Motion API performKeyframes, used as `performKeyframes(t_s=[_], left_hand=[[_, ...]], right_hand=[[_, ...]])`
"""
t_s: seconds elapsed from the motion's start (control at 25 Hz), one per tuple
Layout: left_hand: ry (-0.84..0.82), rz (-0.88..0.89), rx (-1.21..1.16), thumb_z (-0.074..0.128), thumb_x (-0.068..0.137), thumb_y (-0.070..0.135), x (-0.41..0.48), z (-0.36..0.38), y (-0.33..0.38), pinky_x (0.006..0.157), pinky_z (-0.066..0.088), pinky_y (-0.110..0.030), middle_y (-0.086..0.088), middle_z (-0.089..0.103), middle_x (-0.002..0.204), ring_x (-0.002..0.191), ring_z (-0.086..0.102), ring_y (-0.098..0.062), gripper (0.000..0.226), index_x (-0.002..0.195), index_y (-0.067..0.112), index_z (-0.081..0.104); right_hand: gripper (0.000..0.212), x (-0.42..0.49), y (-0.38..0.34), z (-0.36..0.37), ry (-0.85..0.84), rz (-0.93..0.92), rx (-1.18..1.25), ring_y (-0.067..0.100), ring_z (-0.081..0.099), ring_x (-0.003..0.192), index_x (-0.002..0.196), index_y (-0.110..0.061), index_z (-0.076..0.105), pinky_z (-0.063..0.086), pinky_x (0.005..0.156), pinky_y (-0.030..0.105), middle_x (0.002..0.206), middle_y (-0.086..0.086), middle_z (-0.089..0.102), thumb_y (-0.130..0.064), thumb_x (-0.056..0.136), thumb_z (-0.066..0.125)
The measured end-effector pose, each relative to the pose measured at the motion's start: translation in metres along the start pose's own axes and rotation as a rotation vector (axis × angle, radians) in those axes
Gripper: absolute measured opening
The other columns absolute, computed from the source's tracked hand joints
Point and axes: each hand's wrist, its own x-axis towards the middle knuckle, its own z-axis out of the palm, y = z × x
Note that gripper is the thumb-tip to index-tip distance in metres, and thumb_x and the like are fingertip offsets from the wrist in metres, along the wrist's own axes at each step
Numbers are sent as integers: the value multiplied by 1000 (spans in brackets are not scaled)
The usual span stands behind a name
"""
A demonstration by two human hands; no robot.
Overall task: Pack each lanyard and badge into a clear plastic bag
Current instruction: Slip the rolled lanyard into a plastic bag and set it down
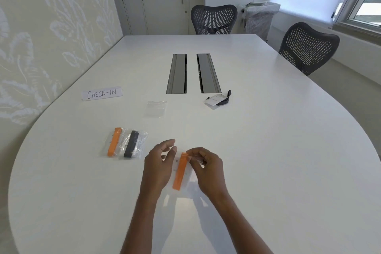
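On the white oval worktop (268,130), the right hand (208,168) pinches the top edge of a clear plastic bag (190,179) directly in front of the person, with a folded orange lanyard (179,173) inside it. The left hand (159,163) hovers just beside the bag's left side, fingers loosely curved and apart; whether they touch the plastic is hard to tell. To the left two packed bags lie side by side, one with an orange strap (113,142), one with a dark grey strap (132,146). Farther back sit an empty clear bag (155,108), a loose dark lanyard with white badge (216,100) and a handwritten "CHECK-IN" paper sign (102,94).
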Motion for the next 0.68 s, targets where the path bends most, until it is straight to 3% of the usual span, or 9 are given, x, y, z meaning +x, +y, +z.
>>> performKeyframes(t_s=[0.2, 0.36, 0.48, 0.6, 0.68], left_hand=[[-208, -26, -304, 68, 103, 22, 5, -13, -9, 100, 53, -30, 4, 82, 112, 111, 74, -11, 15, 110, 25, 81], [-157, 12, -350, 77, 95, 13, 4, -11, -11, 85, 61, -27, -5, 83, 98, 92, 77, -15, 10, 97, 20, 84], [-93, -8, -375, 81, 91, 10, 4, -9, -12, 83, 64, -29, -8, 83, 91, 84, 77, -17, 9, 91, 18, 83], [-103, -25, -360, 81, 90, 8, 5, -8, -15, 82, 64, -28, -8, 82, 88, 82, 77, -17, 11, 86, 18, 83], [-104, -17, -291, 80, 90, 8, 5, -7, -15, 81, 61, -24, -4, 82, 87, 82, 77, -14, 14, 85, 22, 82]], right_hand=[[19, 7, -3, -12, 13, 2, 119, 10, 75, 92, 95, -21, 82, 59, 80, 22, 97, -7, 79, -5, 96, 72], [17, 10, -4, -22, -18, -17, 115, 10, 73, 91, 96, -23, 82, 54, 75, 16, 103, -6, 74, -7, 95, 74], [18, 11, -4, -33, -59, 81, 138, 12, 74, 92, 105, -29, 75, 54, 69, 16, 104, -3, 76, -15, 94, 77], [11, 12, 1, -43, -99, 149, 179, 11, 76, 97, 101, -23, 76, 54, 78, 20, 105, -6, 79, -16, 93, 79], [7, 12, 3, -47, -125, 119, 172, 10, 74, 89, 94, -22, 78, 53, 79, 19, 96, -2, 79, -15, 95, 78]])
